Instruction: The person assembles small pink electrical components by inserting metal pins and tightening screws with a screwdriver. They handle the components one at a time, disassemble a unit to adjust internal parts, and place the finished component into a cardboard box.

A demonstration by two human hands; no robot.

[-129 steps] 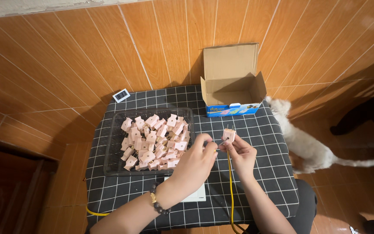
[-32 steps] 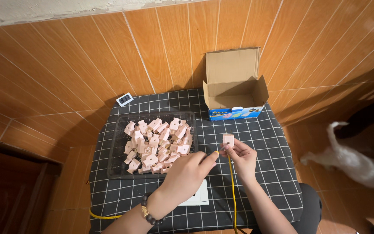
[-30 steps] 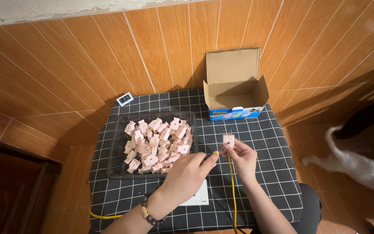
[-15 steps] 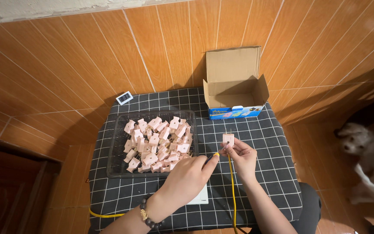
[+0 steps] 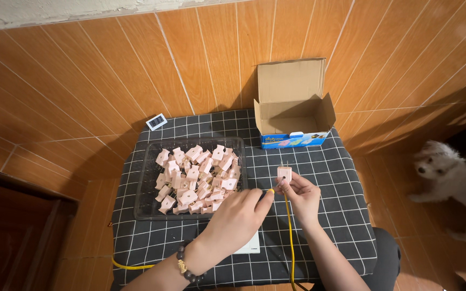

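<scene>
Holding small pink plug pc [image 5: 284,173] w/ two metal prongs up, right hand [image 5: 301,196] fingers clamped on it, left hand [image 5: 238,215] fingers pinched yellow wire [image 5: 288,237] end, over checked table [image 5: 319,178].

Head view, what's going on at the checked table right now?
A person sits at a small table under a black-and-white checked cloth. The right hand holds up a small pink plastic block, and the left hand pinches the end of a thin yellow wire beside it. A clear tray holds many similar pink pieces, an open cardboard box stands behind, and a white dog sits nearby.
</scene>
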